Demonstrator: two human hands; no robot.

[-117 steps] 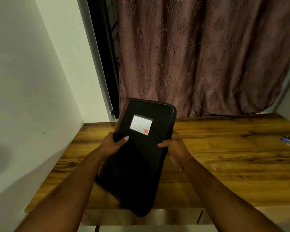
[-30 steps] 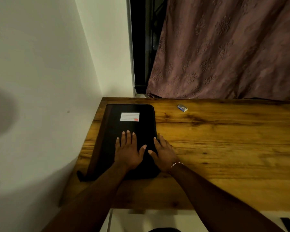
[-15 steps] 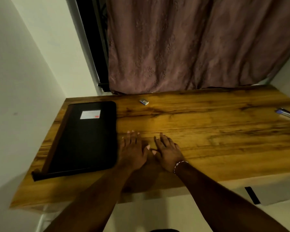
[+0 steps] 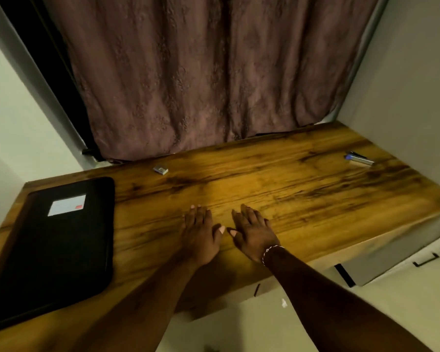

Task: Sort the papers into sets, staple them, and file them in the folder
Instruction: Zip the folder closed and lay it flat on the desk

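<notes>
Folder (image 4: 54, 247), black with a white label, lies flat at lower left of the frame on the wooden desk (image 4: 290, 189), closed. Left hand (image 4: 198, 237) and right hand (image 4: 254, 235) rest palm down mid-frame, fingers straight and spread, holding nothing, thumbs nearly touching. Stapler (image 4: 360, 159) sits upper right. Small staple box (image 4: 160, 170) near the curtain (image 4: 201, 72).

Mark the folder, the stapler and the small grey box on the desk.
folder (image 4: 61, 255), head view, middle of its black cover.
stapler (image 4: 360, 159), head view, middle of its body.
small grey box (image 4: 160, 170), head view, its top face.
</notes>
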